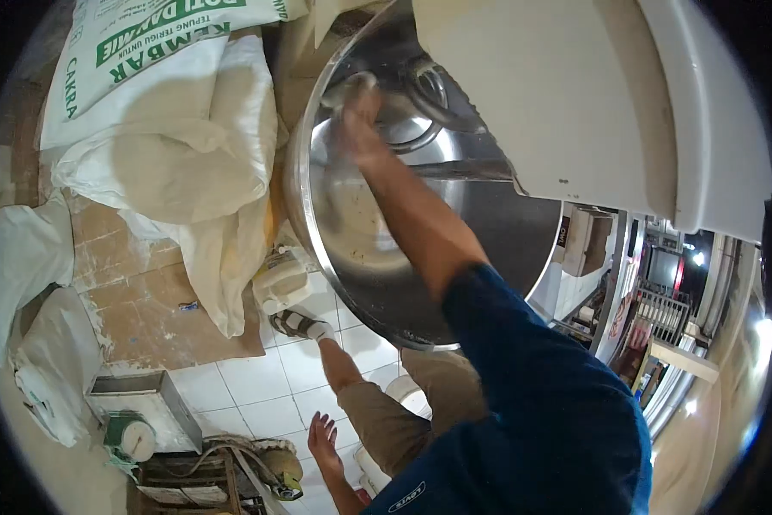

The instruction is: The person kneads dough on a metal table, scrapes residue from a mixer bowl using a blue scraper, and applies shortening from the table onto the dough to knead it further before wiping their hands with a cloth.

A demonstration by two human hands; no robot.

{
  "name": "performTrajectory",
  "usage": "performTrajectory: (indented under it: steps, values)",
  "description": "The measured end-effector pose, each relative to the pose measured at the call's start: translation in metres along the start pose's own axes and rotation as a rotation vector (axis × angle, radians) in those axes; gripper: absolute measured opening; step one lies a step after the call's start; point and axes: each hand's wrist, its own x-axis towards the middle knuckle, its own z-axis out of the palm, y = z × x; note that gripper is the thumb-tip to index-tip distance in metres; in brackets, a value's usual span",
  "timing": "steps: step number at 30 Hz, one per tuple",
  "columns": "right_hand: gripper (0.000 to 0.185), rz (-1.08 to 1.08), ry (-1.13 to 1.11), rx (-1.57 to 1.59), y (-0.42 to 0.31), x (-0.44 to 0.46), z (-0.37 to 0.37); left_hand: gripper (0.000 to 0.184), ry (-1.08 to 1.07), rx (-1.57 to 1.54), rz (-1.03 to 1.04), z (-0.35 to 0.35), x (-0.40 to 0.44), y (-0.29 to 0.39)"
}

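A large steel mixing bowl (351,249) stands under a cream-coloured machine housing (566,94). Inside it a curved metal hook (429,94) hangs near the far side, and small yellowish bits lie on the inner wall. My right hand (360,112) reaches into the bowl, close to the wall left of the hook. Motion blurs its fingers, and whether they hold anything is hidden. Low in the view, my left hand (324,438) hangs over the white tiled floor with its fingers apart and nothing in it.
White flour sacks (163,163) with green print lie left of the bowl on brown cardboard (154,309). A pale jerrycan (281,283) stands by my foot. At the lower left are a metal box (141,399) and a wooden crate (188,481). Shelving (660,318) is at right.
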Motion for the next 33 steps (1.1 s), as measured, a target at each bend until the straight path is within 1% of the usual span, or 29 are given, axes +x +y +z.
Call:
performTrajectory:
  steps: [1,2,3,4,6,7,8,10,11,13,14,15,16,17,18,20,23,26,28,31,33]
  values:
    - [0.032,0.029,0.065,-0.186,-0.010,0.019,0.027,0.050,-0.005,0.006,-0.006,-0.007,-0.004,-0.002]
    - [0.034,0.105,0.158,-0.489,-0.022,0.039,0.069,0.050,-0.014,0.012,-0.011,-0.014,-0.010,-0.004]
    - [0.035,0.234,0.255,-0.877,-0.027,0.056,0.105,0.050,0.052,0.048,-0.001,-0.019,-0.010,-0.009]
    - [0.036,0.340,0.300,-1.164,-0.027,0.064,0.129,0.051,0.165,0.072,-0.025,-0.028,-0.004,-0.019]
    - [0.038,0.223,0.138,-1.251,-0.012,0.071,0.133,0.051,0.270,-0.046,-0.048,-0.033,-0.009,-0.023]
    - [0.039,0.160,0.043,-1.290,-0.007,0.067,0.138,0.051,0.236,-0.068,-0.056,-0.048,-0.008,-0.035]
    - [0.039,0.118,0.016,-1.141,-0.003,0.067,0.131,0.051,0.231,-0.021,-0.061,-0.043,-0.013,-0.028]
    - [0.039,0.063,-0.004,-0.669,0.000,0.058,0.104,0.051,0.223,0.060,-0.082,-0.023,-0.031,-0.004]
    - [0.040,0.053,-0.013,-0.422,0.000,0.047,0.087,0.048,0.202,0.071,-0.049,-0.027,-0.030,-0.009]
    - [0.040,0.007,-0.024,0.033,0.006,0.015,0.052,0.045,0.001,-0.122,0.058,-0.094,0.013,-0.084]
    - [0.040,0.004,-0.010,0.178,0.010,0.002,0.041,0.044,0.177,-0.115,-0.011,-0.057,-0.002,-0.054]
    - [0.040,-0.006,-0.003,0.290,0.014,-0.012,0.032,0.047,0.057,-0.301,-0.070,-0.086,0.019,-0.087]
    - [0.040,-0.006,0.009,0.333,0.013,-0.020,0.030,0.048,0.160,-0.020,-0.020,-0.020,-0.022,-0.007]
    - [0.041,0.000,0.033,0.355,0.013,-0.024,0.027,0.047,0.125,0.040,-0.030,-0.011,-0.027,0.010]
    - [0.041,-0.002,0.058,0.370,0.010,-0.028,0.024,0.048,0.139,0.100,-0.070,-0.004,-0.028,0.026]
    - [0.041,-0.018,0.097,0.373,0.005,-0.027,0.023,0.050,0.198,0.057,-0.110,-0.006,-0.016,0.026]
    - [0.042,-0.017,0.095,0.438,0.010,-0.017,0.024,0.052,0.149,0.061,-0.060,-0.001,-0.007,0.028]
    - [0.042,-0.030,0.098,0.476,-0.001,-0.025,0.021,0.055,0.091,0.088,-0.057,0.000,-0.003,0.034]
    - [0.043,-0.029,0.126,0.476,-0.012,-0.024,0.023,0.057,0.112,0.110,-0.049,0.004,-0.006,0.041]
    - [0.043,0.122,0.162,0.513,-0.003,0.015,0.042,0.055,0.068,0.094,-0.010,-0.007,-0.011,0.033]
    - [0.044,0.180,0.142,0.575,-0.004,0.023,0.040,0.053,0.102,0.087,0.000,-0.015,-0.014,0.024]
